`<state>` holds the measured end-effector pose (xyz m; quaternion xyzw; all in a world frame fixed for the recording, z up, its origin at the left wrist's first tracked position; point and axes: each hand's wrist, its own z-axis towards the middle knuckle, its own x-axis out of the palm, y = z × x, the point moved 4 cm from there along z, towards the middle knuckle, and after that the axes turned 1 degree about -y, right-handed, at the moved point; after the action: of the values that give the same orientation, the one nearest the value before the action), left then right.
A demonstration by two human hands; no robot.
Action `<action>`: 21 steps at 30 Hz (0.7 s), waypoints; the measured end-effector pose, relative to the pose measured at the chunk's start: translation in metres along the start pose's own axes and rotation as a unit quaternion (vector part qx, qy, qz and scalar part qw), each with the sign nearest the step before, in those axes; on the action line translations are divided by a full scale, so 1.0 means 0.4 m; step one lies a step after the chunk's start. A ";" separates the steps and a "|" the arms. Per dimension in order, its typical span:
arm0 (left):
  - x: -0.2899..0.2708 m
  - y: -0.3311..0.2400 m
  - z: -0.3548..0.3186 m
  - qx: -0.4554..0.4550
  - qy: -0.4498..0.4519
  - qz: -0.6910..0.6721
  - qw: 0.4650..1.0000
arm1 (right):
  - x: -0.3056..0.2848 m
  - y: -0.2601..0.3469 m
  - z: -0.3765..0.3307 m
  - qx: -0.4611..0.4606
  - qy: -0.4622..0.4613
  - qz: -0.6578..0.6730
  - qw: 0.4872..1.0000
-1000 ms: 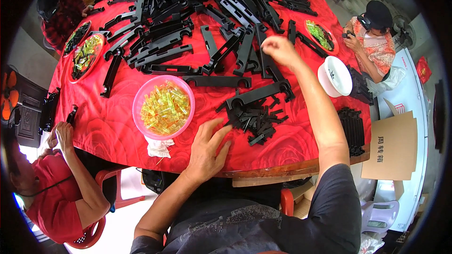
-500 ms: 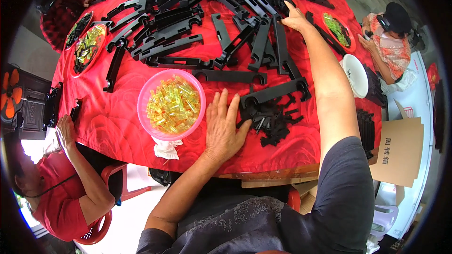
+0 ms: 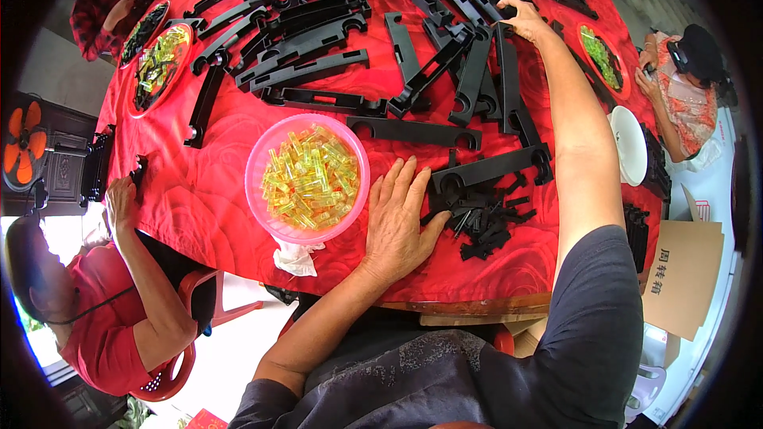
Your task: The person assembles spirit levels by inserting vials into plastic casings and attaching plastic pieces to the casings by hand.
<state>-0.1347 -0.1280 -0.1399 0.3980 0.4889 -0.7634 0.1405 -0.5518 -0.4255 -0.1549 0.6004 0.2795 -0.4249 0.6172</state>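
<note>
My left hand [image 3: 400,226] lies palm down on the red cloth with its fingers stretched out. It rests between a pink bowl [image 3: 253,200] of clear yellow plastic pieces [image 3: 310,179] and a heap of small black parts [image 3: 485,218], its thumb at the heap's edge. A long black plastic bar [image 3: 493,168] with rounded notches lies just beyond the heap. My right arm reaches far across the table. My right hand [image 3: 526,20] is over the upper end of another black bar [image 3: 509,71], thumb and curved fingers apart, with nothing clearly held between them.
Many black bars [image 3: 310,52] are piled over the far table. Plates of small pieces stand left [image 3: 187,48] and right [image 3: 584,40]. A white bowl [image 3: 632,147] is beside my right arm. People sit left [image 3: 103,310] and right [image 3: 690,107]; another is far left [image 3: 107,4].
The view has shifted, moving the table rightward and slightly down in the picture. My right hand's fingers have curled more at the bar's end. My left hand stays flat on the cloth.
</note>
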 end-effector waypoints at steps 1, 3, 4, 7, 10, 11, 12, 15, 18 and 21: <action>0.004 -0.007 0.004 0.009 0.000 -0.008 1.000 | -0.012 -0.012 -0.005 -0.041 0.013 0.033 0.999; 0.007 -0.001 0.003 0.010 -0.002 -0.009 1.000 | -0.011 0.007 -0.021 -0.072 0.029 0.033 0.996; 0.008 0.000 0.004 0.014 -0.006 -0.013 1.000 | -0.019 0.017 -0.034 -0.104 0.042 0.029 0.993; 0.004 0.006 0.000 0.012 -0.013 -0.005 1.000 | -0.020 0.116 -0.116 -0.121 0.057 0.049 0.990; 0.005 0.004 -0.002 0.019 -0.020 0.002 1.000 | -0.045 0.135 -0.168 -0.129 0.091 -0.009 0.987; 0.007 0.005 -0.001 0.025 -0.030 0.003 0.999 | -0.046 0.131 -0.192 -0.153 0.078 -0.003 0.985; 0.011 0.002 -0.002 0.029 -0.031 0.000 0.999 | -0.054 0.130 -0.208 -0.177 0.064 0.003 0.982; 0.012 0.011 -0.005 0.025 -0.037 0.005 0.999 | -0.072 0.149 -0.294 -0.147 0.116 -0.069 0.980; 0.018 0.003 -0.005 0.037 -0.056 0.001 0.998 | -0.098 0.129 -0.363 -0.115 0.136 -0.106 0.978; 0.016 0.000 -0.006 0.054 -0.064 0.009 0.996 | -0.117 0.161 -0.462 -0.112 0.128 -0.100 0.980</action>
<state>-0.1376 -0.1248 -0.1451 0.3598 0.4332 -0.8115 0.1560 -0.4885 -0.2410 -0.1054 0.5456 0.4609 -0.3702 0.5939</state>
